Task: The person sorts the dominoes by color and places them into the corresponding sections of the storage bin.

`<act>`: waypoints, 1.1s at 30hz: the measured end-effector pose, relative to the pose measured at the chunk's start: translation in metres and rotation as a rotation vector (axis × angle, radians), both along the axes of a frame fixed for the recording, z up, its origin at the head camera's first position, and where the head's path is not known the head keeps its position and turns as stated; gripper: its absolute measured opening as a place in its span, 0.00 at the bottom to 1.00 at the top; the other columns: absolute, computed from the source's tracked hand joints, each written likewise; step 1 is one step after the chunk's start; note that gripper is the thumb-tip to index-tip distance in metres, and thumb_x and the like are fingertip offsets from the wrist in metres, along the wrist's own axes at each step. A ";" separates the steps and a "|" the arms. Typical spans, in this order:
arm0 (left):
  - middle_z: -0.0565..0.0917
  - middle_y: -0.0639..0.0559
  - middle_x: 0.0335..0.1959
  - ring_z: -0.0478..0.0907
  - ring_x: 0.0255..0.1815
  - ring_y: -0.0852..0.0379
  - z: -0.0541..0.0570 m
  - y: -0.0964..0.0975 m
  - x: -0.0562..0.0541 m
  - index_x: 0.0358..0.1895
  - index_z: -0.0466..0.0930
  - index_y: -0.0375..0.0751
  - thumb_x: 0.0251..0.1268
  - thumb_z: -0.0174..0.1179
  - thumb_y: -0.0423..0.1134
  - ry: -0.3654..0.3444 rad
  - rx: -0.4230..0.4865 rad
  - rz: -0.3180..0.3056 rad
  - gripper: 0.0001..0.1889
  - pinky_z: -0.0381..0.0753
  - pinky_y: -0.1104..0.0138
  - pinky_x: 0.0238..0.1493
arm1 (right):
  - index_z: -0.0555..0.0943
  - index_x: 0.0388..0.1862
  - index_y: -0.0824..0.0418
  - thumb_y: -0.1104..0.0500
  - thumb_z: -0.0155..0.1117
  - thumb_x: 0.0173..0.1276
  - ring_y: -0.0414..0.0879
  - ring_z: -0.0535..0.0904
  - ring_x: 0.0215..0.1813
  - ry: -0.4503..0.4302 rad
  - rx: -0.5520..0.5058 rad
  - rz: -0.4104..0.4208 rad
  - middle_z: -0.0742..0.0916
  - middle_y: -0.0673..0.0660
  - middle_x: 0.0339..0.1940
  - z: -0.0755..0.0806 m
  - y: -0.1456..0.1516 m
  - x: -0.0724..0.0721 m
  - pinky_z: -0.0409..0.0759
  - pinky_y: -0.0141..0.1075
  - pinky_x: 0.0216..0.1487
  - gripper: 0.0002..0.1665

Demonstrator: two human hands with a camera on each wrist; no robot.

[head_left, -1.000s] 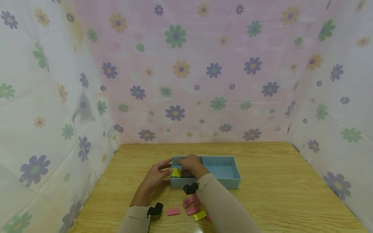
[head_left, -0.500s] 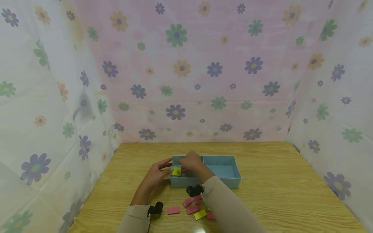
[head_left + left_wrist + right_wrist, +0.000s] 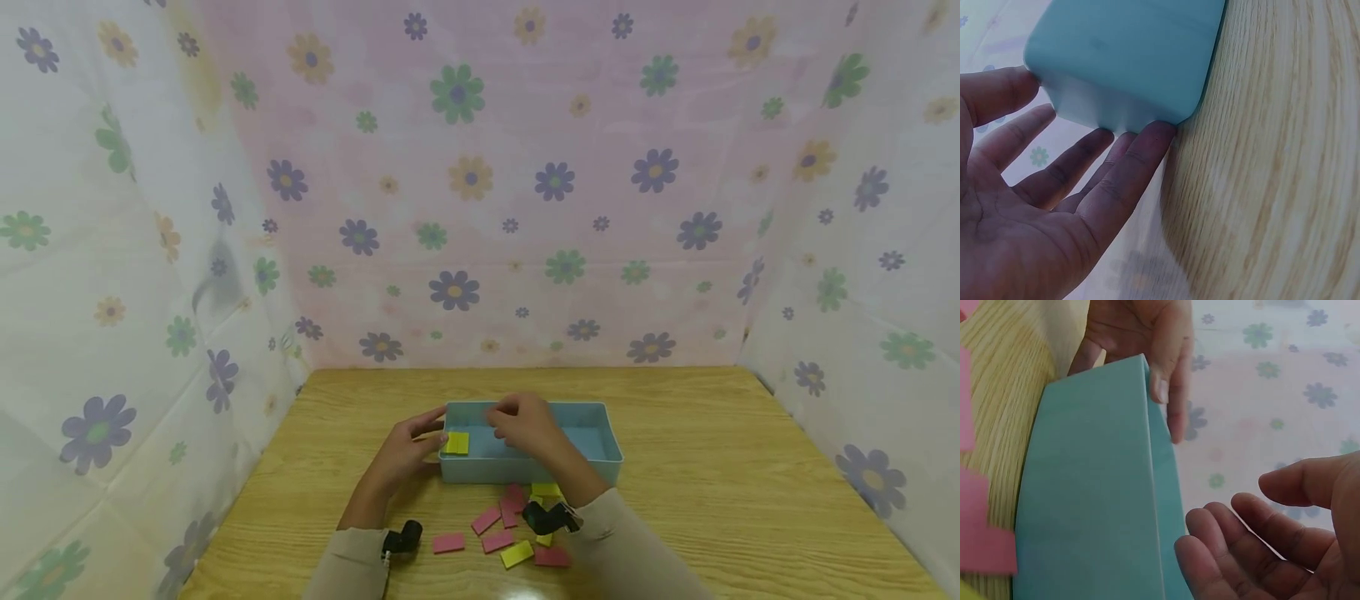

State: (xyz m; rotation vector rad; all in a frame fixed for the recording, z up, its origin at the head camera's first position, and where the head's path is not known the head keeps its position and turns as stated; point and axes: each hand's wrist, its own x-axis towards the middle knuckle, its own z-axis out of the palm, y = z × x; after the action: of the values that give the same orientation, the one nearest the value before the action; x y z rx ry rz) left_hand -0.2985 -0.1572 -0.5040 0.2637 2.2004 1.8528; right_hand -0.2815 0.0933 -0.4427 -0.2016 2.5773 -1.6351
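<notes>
1. Two bare hands are seen at a light-blue, open-topped rectangular plastic-looking box point(image 3: 480, 472), which is set on a table with a light wood-grain top point(image 3: 690, 500).
2. The left end of the box is touched by the left hand point(image 3: 405, 450); its fingers are held fairly straight and spread, with several fingertips laid against the end wall and the thumb placed at the rim.
3. The right hand point(image 3: 527, 425) is held over the box; in the right wrist view its fingers are loosely curved, the thumb is parted from them, and nothing is gripped.
4. Flat yellow rectangular tiles point(image 3: 457, 443) are placed inside the box, against its left end, near the left thumb.
5. Flat pink rectangular tiles point(image 3: 498, 542) are scattered on the table in front of the box, some overlapping, and loose yellow tiles point(image 3: 517, 555) are mixed among them; some are partly hidden by the right wrist.
6. Beige sleeves point(image 3: 637, 542) are worn on both arms, and the table is backed by a pale pink flower-printed cloth point(image 3: 487, 242).
</notes>
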 end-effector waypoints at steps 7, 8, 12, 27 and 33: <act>0.71 0.34 0.74 0.72 0.72 0.33 0.000 0.001 0.001 0.79 0.67 0.50 0.77 0.60 0.38 0.010 -0.006 0.008 0.30 0.85 0.46 0.59 | 0.89 0.47 0.56 0.52 0.68 0.75 0.48 0.88 0.41 0.029 -0.086 -0.027 0.90 0.57 0.44 -0.001 0.027 0.012 0.89 0.49 0.46 0.10; 0.72 0.35 0.74 0.72 0.72 0.34 0.001 0.001 0.001 0.79 0.67 0.51 0.77 0.60 0.38 0.009 -0.007 0.012 0.29 0.84 0.46 0.60 | 0.89 0.47 0.57 0.53 0.68 0.74 0.49 0.89 0.41 0.028 -0.103 -0.030 0.90 0.58 0.43 -0.001 0.030 0.014 0.90 0.49 0.46 0.10; 0.72 0.36 0.75 0.72 0.73 0.34 0.002 0.001 0.001 0.79 0.68 0.53 0.78 0.60 0.38 0.009 -0.017 0.024 0.29 0.83 0.46 0.62 | 0.89 0.47 0.61 0.56 0.67 0.75 0.55 0.89 0.43 0.029 -0.144 -0.034 0.90 0.61 0.43 0.001 0.044 0.021 0.90 0.49 0.47 0.11; 0.69 0.34 0.76 0.71 0.73 0.35 -0.004 -0.001 -0.004 0.80 0.65 0.51 0.78 0.60 0.39 -0.009 0.016 -0.026 0.31 0.86 0.48 0.57 | 0.85 0.54 0.70 0.53 0.64 0.77 0.53 0.89 0.43 -0.049 -0.093 -0.013 0.90 0.63 0.42 -0.014 0.103 0.049 0.90 0.43 0.45 0.20; 0.71 0.36 0.75 0.72 0.73 0.36 -0.003 0.001 -0.005 0.79 0.67 0.54 0.77 0.61 0.40 -0.001 -0.003 -0.004 0.30 0.86 0.49 0.58 | 0.86 0.50 0.68 0.50 0.64 0.77 0.52 0.87 0.39 -0.055 -0.027 0.106 0.90 0.59 0.38 -0.022 0.121 0.052 0.89 0.45 0.41 0.21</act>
State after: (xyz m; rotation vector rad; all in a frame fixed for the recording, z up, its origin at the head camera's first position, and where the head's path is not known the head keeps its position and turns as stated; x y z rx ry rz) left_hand -0.3032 -0.1565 -0.5074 0.2660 2.2003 1.8469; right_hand -0.2292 0.2140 -0.4642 -0.2853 2.4605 -1.6157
